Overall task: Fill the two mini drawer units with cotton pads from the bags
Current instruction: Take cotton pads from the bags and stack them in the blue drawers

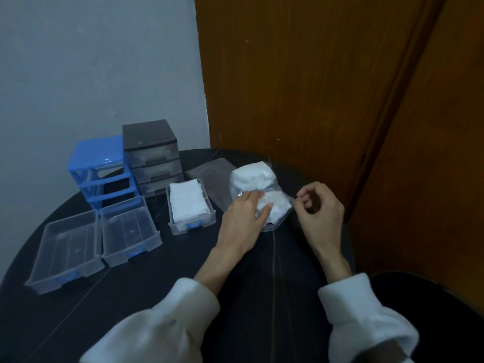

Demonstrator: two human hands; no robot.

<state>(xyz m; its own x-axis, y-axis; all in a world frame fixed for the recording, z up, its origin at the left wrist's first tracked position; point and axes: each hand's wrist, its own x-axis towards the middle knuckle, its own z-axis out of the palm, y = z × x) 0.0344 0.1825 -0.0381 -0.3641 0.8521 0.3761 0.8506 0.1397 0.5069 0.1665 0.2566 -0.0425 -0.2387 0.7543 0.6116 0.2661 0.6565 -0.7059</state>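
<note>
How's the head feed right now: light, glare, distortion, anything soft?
Head view: dim, bluish light; wide-angle bending curves the brown wooden door; faint glare on the clear plastic bag of white cotton pads and the blue plastic drawer frame; the left hand and right hand look slightly soft.

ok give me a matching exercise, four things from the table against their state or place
Things:
1. blue unit
2. grey unit
3. middle drawer
4. left drawer

States:
a. pulled out, empty
b. all drawers in
c. frame with no drawers
d. pulled out, full of cotton pads

Pairs: 1-c, 2-b, 3-d, 4-a
</note>
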